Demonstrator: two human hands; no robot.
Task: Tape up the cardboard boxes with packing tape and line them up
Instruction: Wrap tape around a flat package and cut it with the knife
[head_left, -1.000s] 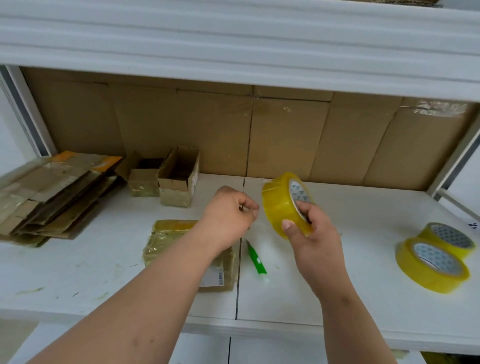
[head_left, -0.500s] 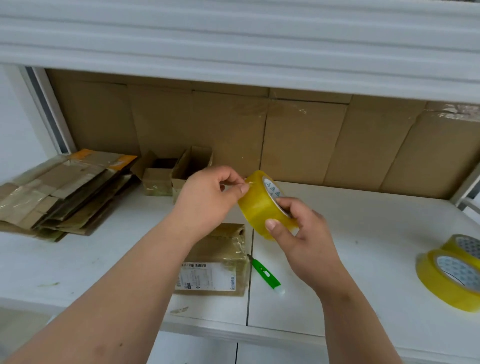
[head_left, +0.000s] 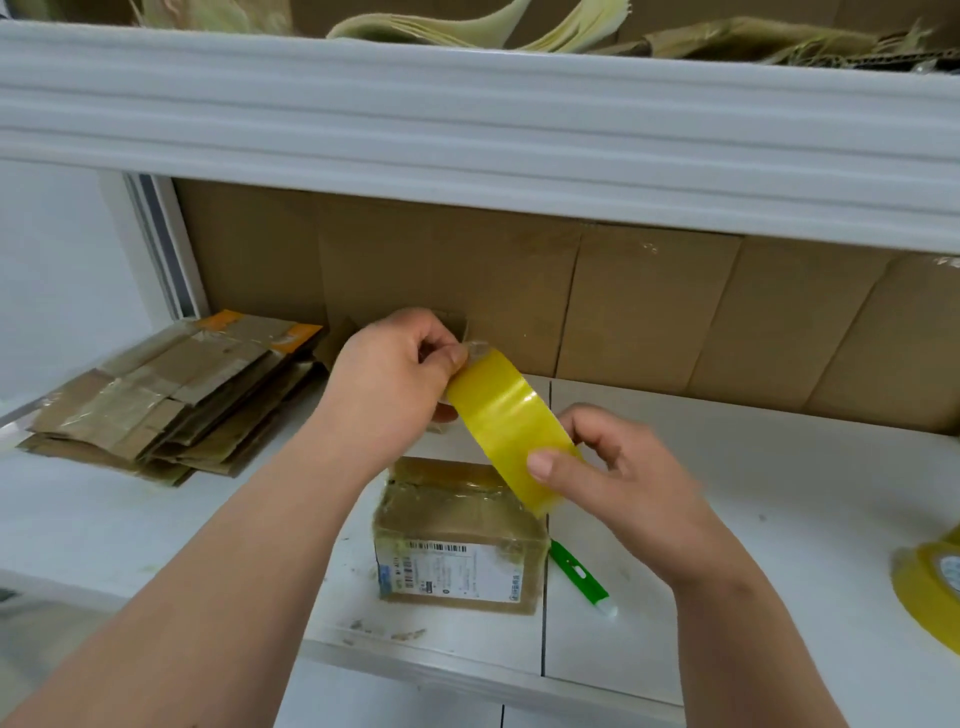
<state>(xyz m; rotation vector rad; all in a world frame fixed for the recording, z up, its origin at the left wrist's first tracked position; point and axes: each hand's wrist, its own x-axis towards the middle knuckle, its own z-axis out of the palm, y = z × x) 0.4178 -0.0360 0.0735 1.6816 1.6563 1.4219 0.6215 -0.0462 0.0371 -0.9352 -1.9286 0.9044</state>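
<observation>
A yellow roll of packing tape is held above the shelf. My right hand grips its lower end, thumb on the outer face. My left hand pinches the loose tape end at the roll's top edge. Below the roll a small cardboard box stands on the white shelf, wrapped in clear tape, with a white shipping label on its front. Small open boxes behind my left hand are almost wholly hidden.
A stack of flattened cardboard boxes lies at the left of the shelf. A green utility knife lies just right of the box. Another yellow tape roll sits at the right edge. Cardboard sheets line the back; an upper shelf beam hangs overhead.
My left hand reached the roll and took hold of the tape end. The roll has turned so its outer face shows. The view has moved closer over the box.
</observation>
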